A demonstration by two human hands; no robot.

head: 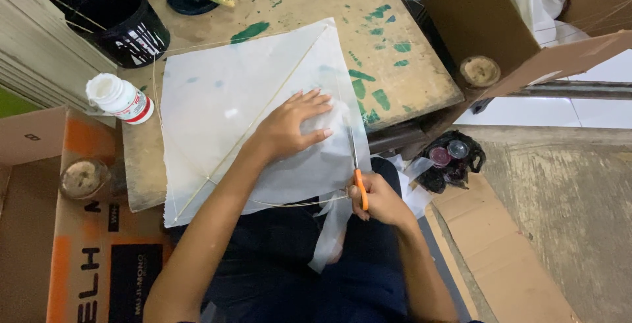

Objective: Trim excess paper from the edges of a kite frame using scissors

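The left hand (296,125) lies open, flat on the paper (230,99). Just beside it, the right hand (378,198) grips scissors (355,165) cutting the paper's edge over the worktop (408,79).

We see even, soft indoor light, moderately bright, no hard shadows. Mild glare on the white floor tiles (592,109) at upper right. The white paper sheet (217,106) is near overexposed, with little surface detail. Focus is sharp mid-frame; wide-angle stretch shows at the edges.
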